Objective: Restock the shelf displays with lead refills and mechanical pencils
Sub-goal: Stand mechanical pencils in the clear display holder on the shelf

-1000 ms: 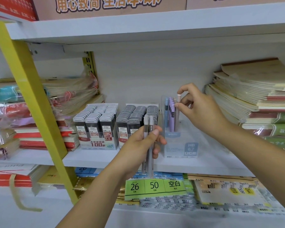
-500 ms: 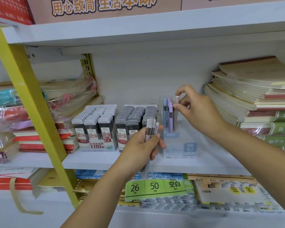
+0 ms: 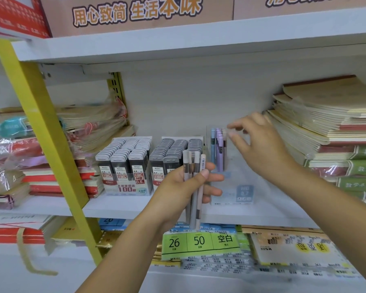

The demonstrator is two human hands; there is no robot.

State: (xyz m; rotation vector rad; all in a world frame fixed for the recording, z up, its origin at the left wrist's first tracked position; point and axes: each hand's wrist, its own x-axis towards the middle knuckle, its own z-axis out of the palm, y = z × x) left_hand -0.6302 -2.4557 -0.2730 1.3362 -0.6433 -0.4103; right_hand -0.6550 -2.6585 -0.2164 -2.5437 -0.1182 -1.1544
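My left hand grips a bundle of several grey and beige mechanical pencils, held upright in front of the shelf edge. Behind it stands a clear pencil display box with blue, purple and dark pencils standing at its back left. My right hand hovers just right of those pencils, fingers spread and blurred, holding nothing. Two display boxes of lead refills stand to the left of the pencil box.
Stacks of notebooks fill the shelf's right end, and wrapped notebook packs lie at the left. A yellow upright slants across the left. Packs of loose-leaf paper lie on the shelf below. A white shelf runs overhead.
My right hand has let go of the pencil it was setting into the display box and drawn slightly right, fingers now spread. My left hand has lifted its bundle a little.
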